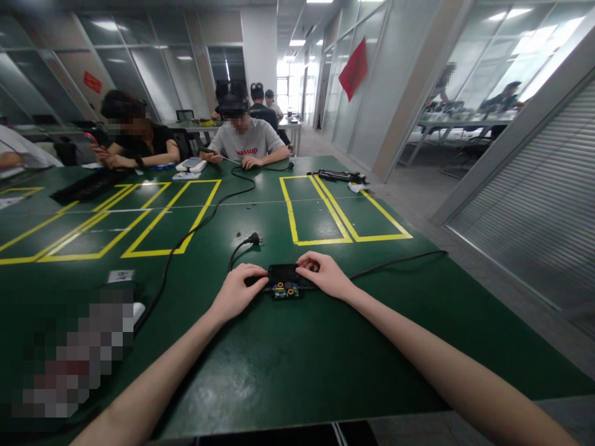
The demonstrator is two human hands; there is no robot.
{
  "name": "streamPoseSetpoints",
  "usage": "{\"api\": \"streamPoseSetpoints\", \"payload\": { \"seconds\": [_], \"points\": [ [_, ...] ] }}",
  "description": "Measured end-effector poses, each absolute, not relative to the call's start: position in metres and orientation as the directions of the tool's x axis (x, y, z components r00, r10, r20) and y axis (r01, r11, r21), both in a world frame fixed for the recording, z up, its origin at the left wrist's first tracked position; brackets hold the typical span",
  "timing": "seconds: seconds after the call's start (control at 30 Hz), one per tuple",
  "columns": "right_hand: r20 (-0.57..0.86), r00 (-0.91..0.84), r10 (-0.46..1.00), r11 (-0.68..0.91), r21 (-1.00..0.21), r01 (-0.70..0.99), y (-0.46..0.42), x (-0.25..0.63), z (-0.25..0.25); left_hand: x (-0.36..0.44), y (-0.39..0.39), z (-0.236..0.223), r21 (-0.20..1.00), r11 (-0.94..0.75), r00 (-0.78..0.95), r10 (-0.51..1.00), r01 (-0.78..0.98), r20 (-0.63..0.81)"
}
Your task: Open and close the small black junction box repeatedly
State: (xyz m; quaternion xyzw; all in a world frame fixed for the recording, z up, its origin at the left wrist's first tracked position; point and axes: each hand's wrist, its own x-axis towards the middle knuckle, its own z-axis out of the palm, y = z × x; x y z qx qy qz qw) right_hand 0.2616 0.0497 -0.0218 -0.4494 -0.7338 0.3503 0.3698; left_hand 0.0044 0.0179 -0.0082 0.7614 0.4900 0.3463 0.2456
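Observation:
An opened power adapter lies on the green table in front of me. Its lower half holds a circuit board (287, 290) with coils and small parts showing. The black adapter cover (283, 272) is tilted up behind the board. My left hand (239, 288) pinches the cover's left edge between thumb and fingers. On the opposite edge, my right hand (323, 272) grips the cover with thumb and curled fingers. A black plug (253, 238) on a short cord lies just beyond my left hand. From the adapter's right side a black cable (395, 262) runs across the table.
Yellow tape rectangles (320, 240) mark the green table (232, 371). A long black cord (186, 238) crosses on the left, near a small white label (121, 276) and a blurred-out object. Co-workers sit across the table; a folded black tripod-like item (337, 176) lies at the far edge.

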Motion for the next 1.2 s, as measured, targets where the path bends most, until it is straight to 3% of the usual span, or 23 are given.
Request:
{"api": "streamPoseSetpoints", "payload": {
  "seconds": [0.13,0.4,0.63,0.73,0.9,1.03,1.2],
  "points": [
    [0.158,-0.351,0.923,0.239,-0.949,0.203,0.045,0.262,-0.021,0.008,0.015,-0.003,0.818,-0.226,0.169,0.973,0.530,0.159],
    [0.128,-0.357,0.925,0.215,-0.952,0.216,0.041,0.265,-0.019,0.009,0.013,-0.007,0.937,-0.162,0.187,0.977,0.310,0.107],
    [0.086,-0.401,0.912,0.162,-0.974,0.159,0.043,0.269,-0.019,0.009,0.012,-0.007,0.945,-0.139,0.209,0.975,0.295,0.078],
    [0.124,-0.432,0.893,0.216,-0.961,0.170,0.042,0.272,-0.015,0.008,0.012,-0.005,0.943,-0.143,0.229,0.971,0.301,0.074],
    [0.247,-0.527,0.813,0.398,-0.897,0.194,0.037,0.272,-0.007,0.010,0.010,0.000,0.868,-0.312,0.322,0.927,0.385,0.190],
    [0.260,-0.570,0.779,0.485,-0.827,0.284,0.034,0.272,-0.004,0.011,0.006,0.001,0.818,-0.374,0.352,0.908,0.437,0.227],
    [0.259,-0.626,0.736,0.617,-0.637,0.462,0.031,0.272,-0.001,0.013,0.003,-0.001,0.692,-0.469,0.394,0.875,0.549,0.281]
  ]
}}
